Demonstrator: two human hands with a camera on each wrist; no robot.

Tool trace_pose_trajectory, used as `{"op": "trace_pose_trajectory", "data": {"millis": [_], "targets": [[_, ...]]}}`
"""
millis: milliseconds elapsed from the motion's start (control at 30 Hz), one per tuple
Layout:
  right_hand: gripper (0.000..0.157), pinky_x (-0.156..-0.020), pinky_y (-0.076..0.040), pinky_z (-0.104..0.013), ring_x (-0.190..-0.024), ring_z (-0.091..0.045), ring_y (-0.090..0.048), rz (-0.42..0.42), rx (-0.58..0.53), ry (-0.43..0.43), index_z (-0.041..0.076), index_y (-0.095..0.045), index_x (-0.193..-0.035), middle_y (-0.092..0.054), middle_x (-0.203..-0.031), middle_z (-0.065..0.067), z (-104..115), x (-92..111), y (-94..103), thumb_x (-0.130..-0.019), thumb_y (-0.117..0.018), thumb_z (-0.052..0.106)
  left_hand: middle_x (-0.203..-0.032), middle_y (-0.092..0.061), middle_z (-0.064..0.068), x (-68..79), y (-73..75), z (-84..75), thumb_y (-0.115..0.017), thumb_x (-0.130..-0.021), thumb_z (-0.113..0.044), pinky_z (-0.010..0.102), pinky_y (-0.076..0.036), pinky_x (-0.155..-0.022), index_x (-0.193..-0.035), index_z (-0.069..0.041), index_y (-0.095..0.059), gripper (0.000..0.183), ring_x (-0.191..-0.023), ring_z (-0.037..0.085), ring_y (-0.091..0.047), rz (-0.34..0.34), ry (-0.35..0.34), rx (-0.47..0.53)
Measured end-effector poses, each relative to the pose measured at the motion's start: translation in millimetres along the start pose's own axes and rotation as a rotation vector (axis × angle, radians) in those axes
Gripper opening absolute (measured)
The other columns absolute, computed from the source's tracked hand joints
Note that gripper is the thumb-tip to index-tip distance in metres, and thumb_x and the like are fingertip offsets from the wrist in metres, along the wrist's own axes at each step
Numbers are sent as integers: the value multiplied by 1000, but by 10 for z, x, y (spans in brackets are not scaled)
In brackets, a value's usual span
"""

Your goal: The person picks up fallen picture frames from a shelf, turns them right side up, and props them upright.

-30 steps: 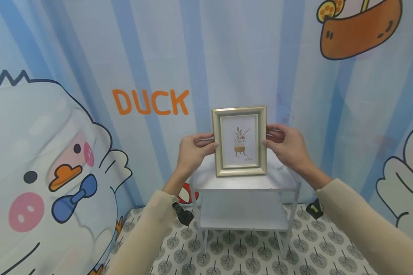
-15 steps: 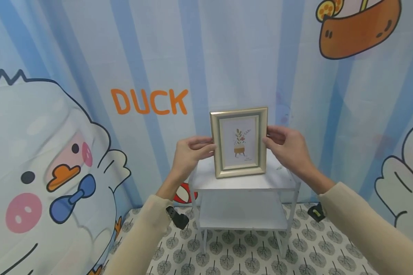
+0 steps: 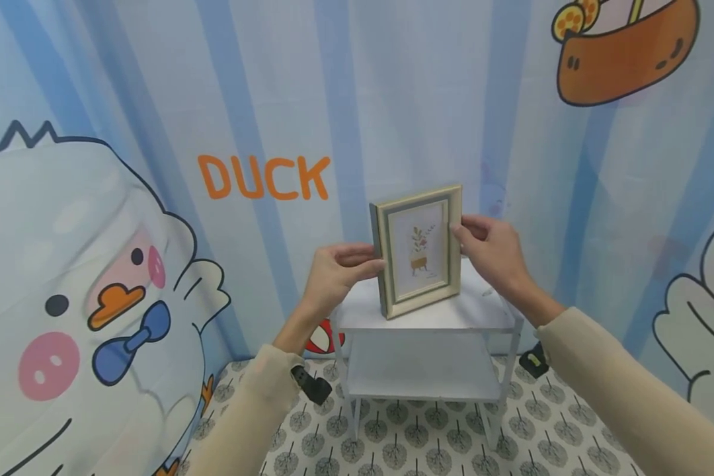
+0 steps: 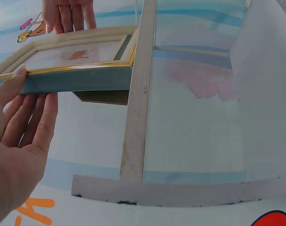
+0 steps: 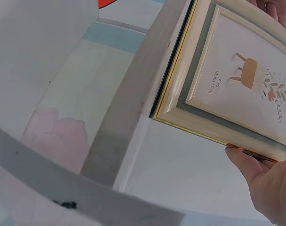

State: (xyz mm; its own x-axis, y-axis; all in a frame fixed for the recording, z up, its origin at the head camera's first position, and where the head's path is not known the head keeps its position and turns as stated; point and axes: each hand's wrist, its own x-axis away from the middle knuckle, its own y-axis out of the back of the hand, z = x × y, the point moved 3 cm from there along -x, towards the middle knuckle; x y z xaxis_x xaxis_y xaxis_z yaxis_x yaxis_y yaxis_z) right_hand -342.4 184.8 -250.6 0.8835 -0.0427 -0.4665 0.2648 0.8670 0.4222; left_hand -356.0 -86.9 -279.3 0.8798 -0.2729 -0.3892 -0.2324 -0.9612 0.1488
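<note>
A gold-cream picture frame (image 3: 419,250) with a potted-plant print stands upright on the top of a small white shelf unit (image 3: 488,320), turned at an angle so its left side comes forward. My left hand (image 3: 332,276) holds the left side, thumb at the front edge and fingers behind, as the left wrist view also shows. On the opposite side my right hand (image 3: 498,256) pinches the right edge of the frame. A dark support flap (image 4: 103,96) shows behind the frame in the left wrist view. The right wrist view shows the lower corner right at the shelf's front edge.
Below the top is a lower white shelf board (image 3: 419,370). A striped blue curtain (image 3: 393,92) printed with cartoon figures hangs close behind. The floor (image 3: 416,436) has a tree pattern.
The picture frame has turned: its left side has swung toward me and its lower left corner has come forward. The left hand has moved slightly right and down with it.
</note>
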Motion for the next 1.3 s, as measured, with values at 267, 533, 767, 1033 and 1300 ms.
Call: {"op": "trace_pose_trajectory", "data": {"millis": [267, 533, 767, 1033, 1300], "targets": [[68, -109, -56, -46, -139, -38, -60, 30, -146, -76, -4, -50, -153, -59, -150, -25, -20, -99, -50, -107, -58, 46, -126, -77, 17, 44, -112, -21, -83, -92, -17, 42, -61, -103, -132, -5, -72, 43, -117, 29, -76, 16, -37, -108], [68, -114, -53, -49, -143, -38, -56, 58, -210, -64, -3, -52, -151, -57, -152, -25, -36, -179, -106, -108, -54, 50, -119, -81, 7, 81, -286, -64, -84, -92, -26, 36, -62, -100, -123, -14, -80, 33, -113, 18, -77, 48, -113, -170], [76, -120, -47, -52, -147, -38, -53, 68, -300, -72, -2, -50, -153, -52, -158, -23, -62, -257, -158, -109, -40, 60, -112, -82, 7, 95, -405, -98, -84, -91, -26, 34, -64, -95, -118, -15, -82, 29, -105, 16, -79, 32, -185, -193], [87, -125, -41, -51, -151, -38, -48, 115, -375, -109, -6, -44, -155, -48, -160, -25, -98, -319, -223, -110, -23, 66, -108, -83, 9, 116, -563, -120, -87, -88, -24, 31, -66, -85, -114, -12, -82, 29, -96, 17, -81, -26, -231, -176], [89, -128, -37, -50, -153, -35, -45, 165, -415, -125, -4, -44, -156, -47, -161, -23, -71, -379, -291, -109, -19, 67, -99, -83, 9, 114, -738, -169, -90, -84, -24, 26, -65, -77, -105, -9, -83, 26, -86, 15, -80, -96, -266, -192]]}}
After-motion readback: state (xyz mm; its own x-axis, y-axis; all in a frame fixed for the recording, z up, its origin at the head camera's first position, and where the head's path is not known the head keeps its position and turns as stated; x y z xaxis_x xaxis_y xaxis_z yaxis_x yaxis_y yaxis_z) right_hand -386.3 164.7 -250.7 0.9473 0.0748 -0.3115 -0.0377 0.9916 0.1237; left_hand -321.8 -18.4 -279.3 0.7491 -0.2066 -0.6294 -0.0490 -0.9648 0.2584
